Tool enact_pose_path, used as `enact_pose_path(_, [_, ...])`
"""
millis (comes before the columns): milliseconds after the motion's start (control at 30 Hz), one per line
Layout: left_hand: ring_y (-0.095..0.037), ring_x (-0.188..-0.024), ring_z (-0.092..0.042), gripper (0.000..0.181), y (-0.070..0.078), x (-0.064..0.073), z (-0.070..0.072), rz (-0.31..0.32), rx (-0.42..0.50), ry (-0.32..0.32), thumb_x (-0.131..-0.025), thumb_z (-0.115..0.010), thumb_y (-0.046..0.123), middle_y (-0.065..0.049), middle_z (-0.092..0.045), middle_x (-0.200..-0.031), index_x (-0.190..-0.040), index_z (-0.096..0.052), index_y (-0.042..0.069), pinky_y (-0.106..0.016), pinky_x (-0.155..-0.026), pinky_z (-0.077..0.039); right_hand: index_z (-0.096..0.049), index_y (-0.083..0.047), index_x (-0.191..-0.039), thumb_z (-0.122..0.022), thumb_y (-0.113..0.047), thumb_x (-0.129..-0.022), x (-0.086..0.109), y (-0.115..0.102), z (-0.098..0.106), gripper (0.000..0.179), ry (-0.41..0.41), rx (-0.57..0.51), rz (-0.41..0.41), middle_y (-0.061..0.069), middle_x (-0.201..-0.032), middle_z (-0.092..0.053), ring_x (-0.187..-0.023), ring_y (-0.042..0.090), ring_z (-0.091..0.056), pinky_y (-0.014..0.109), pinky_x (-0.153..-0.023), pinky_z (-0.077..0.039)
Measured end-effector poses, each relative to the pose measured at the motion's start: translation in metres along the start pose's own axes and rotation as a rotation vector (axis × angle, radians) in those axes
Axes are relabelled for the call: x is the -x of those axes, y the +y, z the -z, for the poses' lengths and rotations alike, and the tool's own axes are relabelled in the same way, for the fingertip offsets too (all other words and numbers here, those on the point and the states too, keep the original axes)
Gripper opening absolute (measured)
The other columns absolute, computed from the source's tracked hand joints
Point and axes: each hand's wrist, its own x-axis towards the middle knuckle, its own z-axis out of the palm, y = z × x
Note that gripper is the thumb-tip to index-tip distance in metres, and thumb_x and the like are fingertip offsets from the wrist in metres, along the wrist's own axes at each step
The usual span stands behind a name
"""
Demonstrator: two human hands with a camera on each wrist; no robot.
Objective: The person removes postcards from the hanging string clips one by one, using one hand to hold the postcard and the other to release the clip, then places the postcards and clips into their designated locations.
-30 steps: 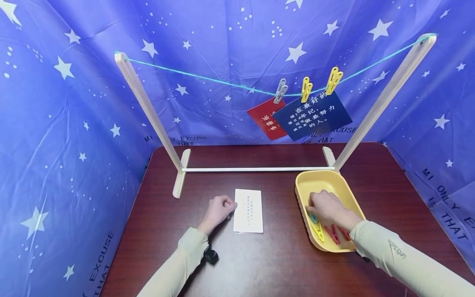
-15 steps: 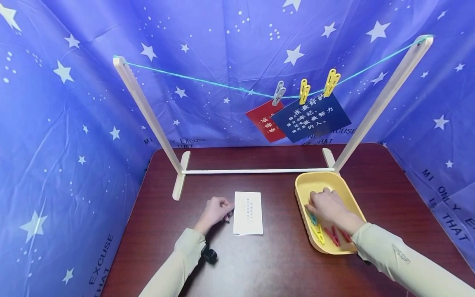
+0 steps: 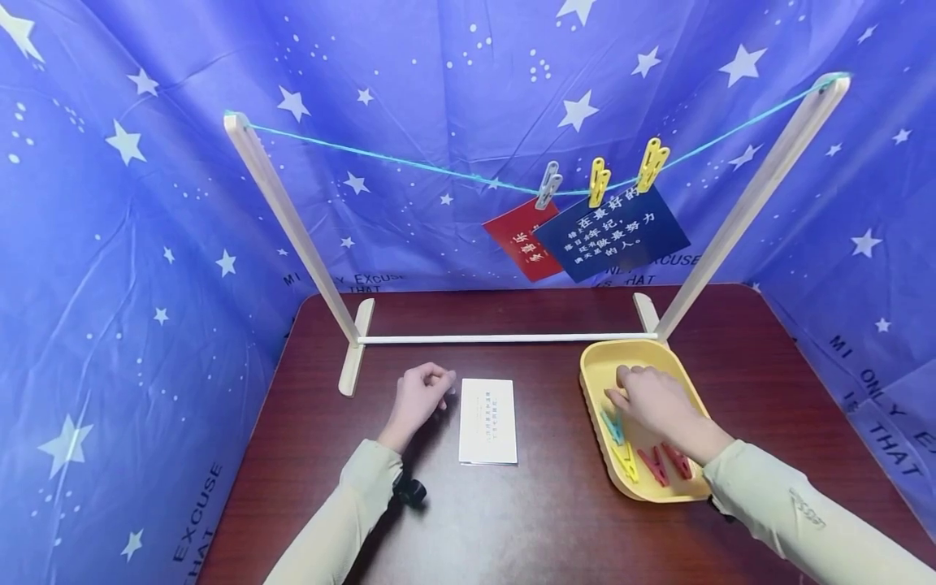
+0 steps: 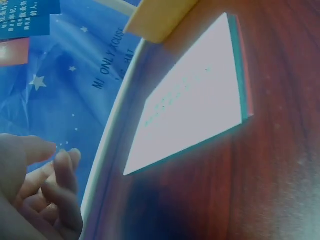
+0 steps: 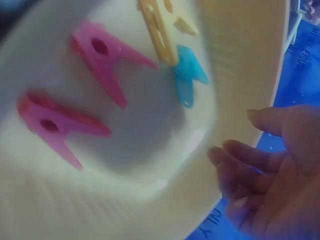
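Observation:
My left hand (image 3: 420, 398) hovers just left of a small stack of cards (image 3: 487, 422), apart from it, its fingers loosely bent with nothing between them. In the left wrist view, green and red edges show under the white top card (image 4: 192, 100). Over the yellow basket (image 3: 588, 382) is my right hand (image 3: 661, 406); the right wrist view shows a gap between thumb and fingers, and they hold nothing. Inside the basket lie a blue clothespin (image 5: 187, 75), a yellow clothespin (image 3: 625, 461) and two red clothespins (image 5: 107, 57), all apart from the hand.
A wooden stand's left post (image 3: 292, 227) and right post (image 3: 753, 211) carry a green string (image 3: 380, 157). A grey clothespin (image 3: 548, 187) holds a red card (image 3: 522, 240); yellow clothespins (image 3: 598, 183) hold a dark blue card (image 3: 614, 231). A white rod (image 3: 504, 338) joins the stand's feet.
My left hand has drawn away from the cards, slightly left and up. My right hand has shifted a little to the right and up in the basket, leaving the blue clothespin in fuller view.

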Motion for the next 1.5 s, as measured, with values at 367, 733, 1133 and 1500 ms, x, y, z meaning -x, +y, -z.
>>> enact_pose_path(367, [-0.046,-0.064,-0.069,0.017,0.02,-0.013,0.001,-0.099,0.112,0.044,-0.099,-0.073,0.021,-0.012,-0.078,-0.093,-0.107,-0.077,0.007,-0.021,-0.052,-0.047,-0.066,-0.007,-0.095,-0.08,-0.019,-0.09,-0.023,0.005,0.028,0.019,0.095,-0.068,0.306,0.006,-0.087,-0.069,-0.076,0.022,-0.067,0.044,-0.069,-0.057])
enact_pose_path(733, [-0.045,-0.07,-0.069,0.019,0.044,-0.024,-0.002,-0.147,0.157,0.032,-0.098,-0.074,0.022,-0.009,-0.077,-0.095,-0.111,-0.077,0.008,-0.033,-0.06,-0.059,-0.067,-0.011,-0.1,-0.081,-0.015,-0.09,-0.046,-0.002,0.083,0.017,0.143,-0.068,0.366,0.002,-0.09,-0.064,-0.073,0.016,-0.063,0.042,-0.061,-0.056])
enact_pose_path(1133, [-0.042,-0.065,-0.07,0.02,0.063,-0.031,-0.003,-0.198,0.196,0.008,-0.098,-0.074,0.021,-0.012,-0.078,-0.101,-0.113,-0.077,0.009,-0.027,-0.06,-0.055,-0.067,-0.013,-0.102,-0.084,-0.013,-0.086,-0.067,-0.017,0.135,0.023,0.252,-0.01,0.482,0.0,-0.09,-0.065,-0.067,0.013,-0.061,0.04,-0.059,-0.055])
enact_pose_path(1500, [-0.025,-0.056,-0.068,0.021,0.078,-0.048,-0.008,-0.27,0.208,0.011,-0.097,-0.076,0.017,-0.01,-0.079,-0.102,-0.116,-0.076,0.008,-0.025,-0.058,-0.053,-0.07,-0.009,-0.1,-0.071,-0.03,-0.101,-0.094,-0.036,0.179,0.021,0.398,0.055,0.692,0.004,-0.087,-0.068,-0.065,0.018,-0.062,0.042,-0.057,-0.055])
